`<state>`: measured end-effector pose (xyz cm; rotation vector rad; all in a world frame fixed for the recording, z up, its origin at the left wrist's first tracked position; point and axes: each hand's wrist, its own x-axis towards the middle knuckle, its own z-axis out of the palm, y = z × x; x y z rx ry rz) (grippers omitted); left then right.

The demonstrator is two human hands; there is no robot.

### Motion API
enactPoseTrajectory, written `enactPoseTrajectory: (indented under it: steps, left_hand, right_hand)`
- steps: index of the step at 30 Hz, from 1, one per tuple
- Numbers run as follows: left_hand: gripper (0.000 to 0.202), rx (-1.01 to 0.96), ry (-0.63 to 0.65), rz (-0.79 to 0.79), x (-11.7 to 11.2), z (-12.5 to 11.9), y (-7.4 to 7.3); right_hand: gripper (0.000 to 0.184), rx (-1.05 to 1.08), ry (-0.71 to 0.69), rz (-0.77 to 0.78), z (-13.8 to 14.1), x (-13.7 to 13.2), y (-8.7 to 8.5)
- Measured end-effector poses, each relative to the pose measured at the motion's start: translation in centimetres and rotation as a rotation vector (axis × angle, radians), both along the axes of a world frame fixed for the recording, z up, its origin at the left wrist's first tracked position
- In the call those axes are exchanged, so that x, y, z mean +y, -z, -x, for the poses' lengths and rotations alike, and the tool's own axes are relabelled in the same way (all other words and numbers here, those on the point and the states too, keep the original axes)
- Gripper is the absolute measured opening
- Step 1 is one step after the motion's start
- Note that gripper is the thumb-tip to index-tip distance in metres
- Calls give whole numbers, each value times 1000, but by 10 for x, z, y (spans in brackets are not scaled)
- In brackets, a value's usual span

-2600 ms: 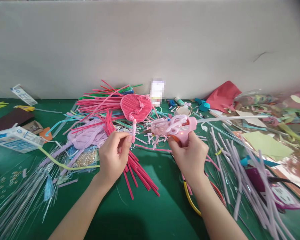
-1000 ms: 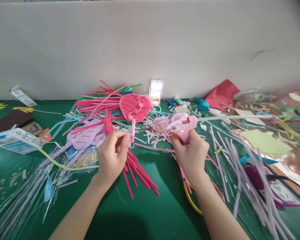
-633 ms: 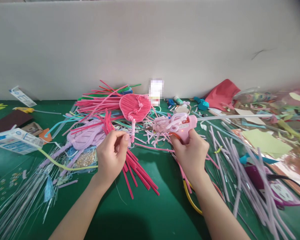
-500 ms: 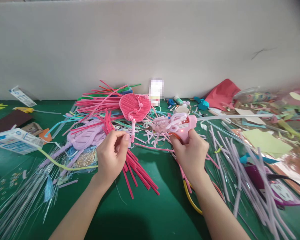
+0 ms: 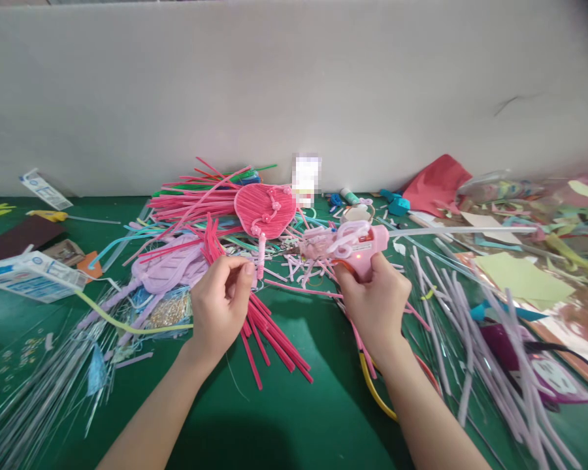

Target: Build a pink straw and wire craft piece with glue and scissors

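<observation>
My right hand is wrapped round the grip of a pink hot glue gun. A long clear glue stick sticks out of its back, and its nozzle points left. My left hand is closed in a pinch; whatever lies between thumb and finger is too small to make out. Just beyond its fingertips is the pink handle of a red heart-shaped piece trimmed with small pink flowers. Red pipe cleaners lie under and beside my left hand.
Cut lilac bits are scattered below the nozzle. Lilac pipe cleaners lie at right, by a purple packet. At left are a lilac woven piece, a white-blue carton and a bundle of thin wires.
My right hand has shifted very slightly to the right with the glue gun. My left hand holds nearly the same place and pinch.
</observation>
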<state>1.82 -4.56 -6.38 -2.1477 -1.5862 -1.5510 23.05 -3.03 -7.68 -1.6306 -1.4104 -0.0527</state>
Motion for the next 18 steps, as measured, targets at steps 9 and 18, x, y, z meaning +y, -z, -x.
enactPoseTrajectory:
  steps: [9, 18]
  left_hand:
    - [11, -5, -11, 8, 1, 1, 2]
    - [11, -13, 2, 5, 1, 0, 1]
  right_hand:
    - [36, -10, 13, 3, -1, 2, 0]
    - [36, -7, -12, -4, -1, 2, 2]
